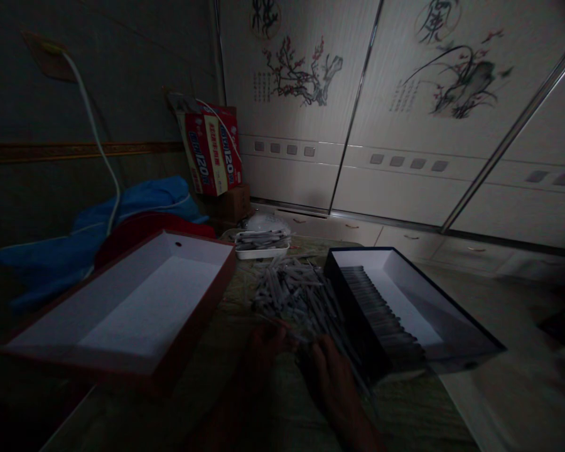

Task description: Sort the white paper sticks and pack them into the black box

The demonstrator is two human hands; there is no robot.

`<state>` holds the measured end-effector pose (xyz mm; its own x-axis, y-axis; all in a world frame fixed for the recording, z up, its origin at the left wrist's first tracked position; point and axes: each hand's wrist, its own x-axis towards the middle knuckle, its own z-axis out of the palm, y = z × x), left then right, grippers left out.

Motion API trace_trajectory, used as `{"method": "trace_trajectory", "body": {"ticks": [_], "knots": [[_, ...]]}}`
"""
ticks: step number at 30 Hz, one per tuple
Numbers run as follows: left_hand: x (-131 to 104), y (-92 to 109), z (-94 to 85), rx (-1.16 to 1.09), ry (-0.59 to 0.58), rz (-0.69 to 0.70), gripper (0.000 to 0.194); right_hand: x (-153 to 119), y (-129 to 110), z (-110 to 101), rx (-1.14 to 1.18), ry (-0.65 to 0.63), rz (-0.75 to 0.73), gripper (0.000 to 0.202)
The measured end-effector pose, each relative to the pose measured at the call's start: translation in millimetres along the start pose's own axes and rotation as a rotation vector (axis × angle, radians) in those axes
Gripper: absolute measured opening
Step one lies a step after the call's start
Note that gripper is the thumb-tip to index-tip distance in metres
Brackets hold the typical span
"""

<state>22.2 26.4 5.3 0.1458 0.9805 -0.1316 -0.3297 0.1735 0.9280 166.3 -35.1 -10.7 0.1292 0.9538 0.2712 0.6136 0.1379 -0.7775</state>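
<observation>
In dim light, my left hand point(265, 345) is closed, its fingertips pinched at the near edge of a pile of thin grey sticks point(292, 289). Close on its right, my right hand point(328, 364) has its fingers bent together over a dark item at the pile's near side. What either hand holds is too dark and small to name. To the right stands a dark-rimmed box point(414, 282) with a row of similar sticks point(381, 314) along its left side. An open red box point(136, 301) with a bare white inside is on the left.
A white tray point(262, 252) of sticks sits behind the pile. Farther back are a red carton point(214, 150) and white sliding doors point(292, 125). Blue cloth point(155, 201) and a white cable point(91, 119) are at the left.
</observation>
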Motion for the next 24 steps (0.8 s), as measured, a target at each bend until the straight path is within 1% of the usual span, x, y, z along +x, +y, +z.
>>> {"method": "trace_trajectory", "body": {"ticks": [2,4,8,10,12,15,16,19,22,24], "knots": [[0,0,-0.2,0.01,0.016,0.005,0.026,0,-2,-1,0.007,-0.027,-0.001,0.028],[-1,2,-0.1,0.024,0.001,0.01,0.026,0,-1,0,0.003,-0.025,-0.013,0.029],[-3,3,0.8,0.035,-0.048,0.02,0.023,-1,6,5,-0.007,0.069,-0.034,0.036],[-2,2,0.7,0.024,-0.069,0.009,0.022,-1,8,6,-0.007,0.096,-0.028,0.037],[-1,0,0.1,0.023,-0.059,0.004,0.022,-1,6,5,-0.002,0.082,-0.022,0.035],[1,-3,-0.9,0.029,-0.008,0.016,0.023,1,2,3,0.003,0.022,-0.019,0.032],[1,-3,-1.0,0.031,-0.007,0.02,0.023,1,1,3,0.006,0.006,-0.019,0.032],[0,-1,-0.9,0.036,-0.055,0.02,0.023,1,3,5,0.036,0.023,-0.034,0.035],[-2,0,-1.7,0.028,-0.106,0.019,0.022,0,8,6,0.056,0.075,-0.046,0.037],[-1,-2,-3.2,0.027,-0.118,0.016,0.022,-1,9,5,0.061,0.101,-0.038,0.036]]}}
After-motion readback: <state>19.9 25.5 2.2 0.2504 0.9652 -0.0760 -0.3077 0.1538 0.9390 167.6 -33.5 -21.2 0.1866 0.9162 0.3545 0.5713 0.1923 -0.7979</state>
